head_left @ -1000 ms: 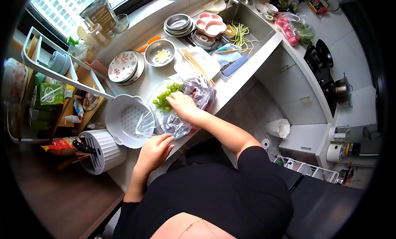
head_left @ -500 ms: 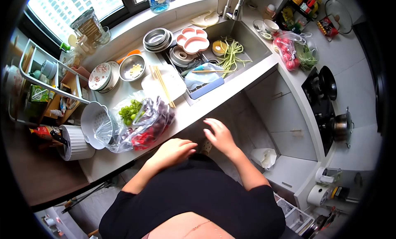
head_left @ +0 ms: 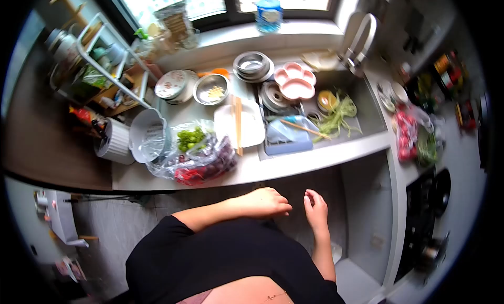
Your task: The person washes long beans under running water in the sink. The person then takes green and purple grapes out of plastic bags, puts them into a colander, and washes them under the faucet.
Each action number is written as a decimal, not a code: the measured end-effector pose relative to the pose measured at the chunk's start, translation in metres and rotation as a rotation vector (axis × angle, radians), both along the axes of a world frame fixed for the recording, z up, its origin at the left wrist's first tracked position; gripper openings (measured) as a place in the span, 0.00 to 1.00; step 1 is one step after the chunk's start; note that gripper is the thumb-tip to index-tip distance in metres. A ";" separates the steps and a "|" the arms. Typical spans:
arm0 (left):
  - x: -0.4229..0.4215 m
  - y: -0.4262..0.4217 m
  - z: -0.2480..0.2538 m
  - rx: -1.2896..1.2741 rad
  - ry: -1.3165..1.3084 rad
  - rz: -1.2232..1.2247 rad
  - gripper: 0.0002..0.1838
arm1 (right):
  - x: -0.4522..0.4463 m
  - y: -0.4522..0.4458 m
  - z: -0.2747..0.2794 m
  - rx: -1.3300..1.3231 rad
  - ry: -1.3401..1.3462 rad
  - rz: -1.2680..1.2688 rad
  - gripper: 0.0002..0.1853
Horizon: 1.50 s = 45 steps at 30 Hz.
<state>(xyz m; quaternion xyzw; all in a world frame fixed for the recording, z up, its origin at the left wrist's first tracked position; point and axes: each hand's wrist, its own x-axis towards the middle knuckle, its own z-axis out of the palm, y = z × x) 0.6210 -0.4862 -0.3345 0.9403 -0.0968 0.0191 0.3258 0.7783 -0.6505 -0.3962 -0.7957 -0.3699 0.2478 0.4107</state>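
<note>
In the head view my left hand (head_left: 265,203) hovers over the floor in front of the counter, empty, its fingers loosely curved. To its right hangs my right hand (head_left: 316,208), also empty, with thumb and fingers a little apart. Nearest on the counter (head_left: 283,167) is a clear plastic bag (head_left: 212,156) with green grapes (head_left: 191,140) and dark grapes (head_left: 226,156). Behind it lies a white tray (head_left: 253,126) with wooden chopsticks (head_left: 238,128) across it. A metal bowl (head_left: 211,78) behind that holds pale pieces, perhaps garlic cloves. Neither hand touches these things.
The sink (head_left: 367,97) holds long green beans (head_left: 341,115). Beside them sit a pink dish (head_left: 295,81) and a blue cloth-like item (head_left: 286,130). A white colander (head_left: 147,120) stands left. Bagged red vegetables (head_left: 407,133) lie right, near the black stove (head_left: 420,204).
The view has turned, shifting the counter things to the right and up. Both hands have drawn closer together, and the right hand's fingers are less spread.
</note>
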 end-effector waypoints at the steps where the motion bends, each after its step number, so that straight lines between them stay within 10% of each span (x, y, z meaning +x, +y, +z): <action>1: 0.001 0.005 -0.001 0.009 0.003 0.023 0.13 | 0.000 0.012 0.004 0.005 -0.024 0.054 0.12; 20: -0.008 0.086 -0.003 -0.007 -0.241 0.628 0.11 | 0.075 0.194 0.021 0.079 -0.097 0.593 0.10; 37: 0.251 0.057 -0.008 -0.071 0.037 0.812 0.10 | 0.478 0.207 -0.053 -0.209 -0.313 0.412 0.12; 45: 0.293 0.055 -0.005 -0.023 0.179 0.841 0.11 | 0.548 0.358 -0.038 0.094 -1.017 0.244 0.25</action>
